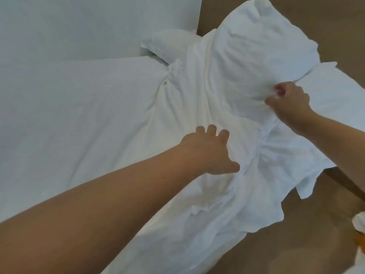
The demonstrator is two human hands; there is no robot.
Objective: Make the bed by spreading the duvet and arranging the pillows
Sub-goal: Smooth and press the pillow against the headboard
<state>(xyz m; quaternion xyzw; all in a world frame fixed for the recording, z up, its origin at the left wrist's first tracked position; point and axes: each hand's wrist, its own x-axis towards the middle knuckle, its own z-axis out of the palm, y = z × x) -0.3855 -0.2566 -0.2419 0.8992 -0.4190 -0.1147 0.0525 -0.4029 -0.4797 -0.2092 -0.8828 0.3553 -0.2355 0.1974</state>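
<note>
While my right hand (289, 101) pinches the bunched duvet (227, 107) at the bed's (59, 95) edge and my left hand (209, 153) presses it with loose fingers, I'd draw it outward evenly.

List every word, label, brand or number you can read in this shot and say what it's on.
None: no readable text anywhere. The white duvet, the pillow, the bed sheet and the brown floor carry no print, tag or logo. Left hand and right hand show nothing written.
</note>
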